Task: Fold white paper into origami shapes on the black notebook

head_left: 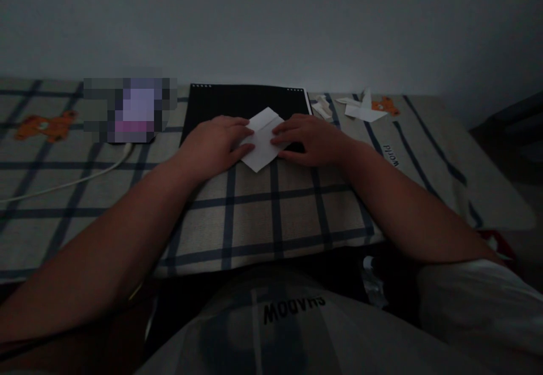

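Folded paper (263, 139), seemingly corner-toward-wall diagonal

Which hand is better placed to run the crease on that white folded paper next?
Probably the right hand: its fingertips lie right at the fold line of the white folded paper. The left hand lies flat over the sheet's left side on the black pad, better suited to pinning it.

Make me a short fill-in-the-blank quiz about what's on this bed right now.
1. Both hands press on a folded sheet of white ____.
2. The folded sheet lies partly on a ____ board.
3. The left hand and right hand rest ____ down.

Missing words: paper; black; palm
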Demonstrator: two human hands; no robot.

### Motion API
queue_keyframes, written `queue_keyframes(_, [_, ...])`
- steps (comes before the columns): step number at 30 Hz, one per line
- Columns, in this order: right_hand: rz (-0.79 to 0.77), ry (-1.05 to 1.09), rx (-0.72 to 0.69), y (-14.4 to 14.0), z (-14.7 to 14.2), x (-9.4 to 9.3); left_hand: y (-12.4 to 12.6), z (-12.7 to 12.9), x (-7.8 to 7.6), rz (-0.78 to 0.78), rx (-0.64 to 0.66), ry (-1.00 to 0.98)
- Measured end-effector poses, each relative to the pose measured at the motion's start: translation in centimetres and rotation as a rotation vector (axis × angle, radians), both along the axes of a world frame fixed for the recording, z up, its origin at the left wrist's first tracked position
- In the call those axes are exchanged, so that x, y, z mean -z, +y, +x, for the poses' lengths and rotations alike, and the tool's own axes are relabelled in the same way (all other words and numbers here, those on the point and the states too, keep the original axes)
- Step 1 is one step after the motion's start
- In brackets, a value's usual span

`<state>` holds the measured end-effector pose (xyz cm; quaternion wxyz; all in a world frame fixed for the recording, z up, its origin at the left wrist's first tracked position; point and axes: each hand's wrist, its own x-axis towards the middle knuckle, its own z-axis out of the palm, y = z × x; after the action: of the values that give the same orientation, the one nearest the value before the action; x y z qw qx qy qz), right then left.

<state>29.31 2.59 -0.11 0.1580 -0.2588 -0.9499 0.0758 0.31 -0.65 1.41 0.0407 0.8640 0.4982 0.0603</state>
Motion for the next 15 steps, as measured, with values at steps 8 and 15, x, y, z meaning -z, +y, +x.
queue_keyframes(8, [0.018,-0.005,-0.047,0.16,0.02,-0.12,0.10,-0.40,-0.26,0.036,-0.140,-0.039])
queue_keyframes(15, [0.022,0.001,-0.047,0.43,0.09,0.25,0.58,-0.68,-0.19,0.052,-0.197,-0.203])
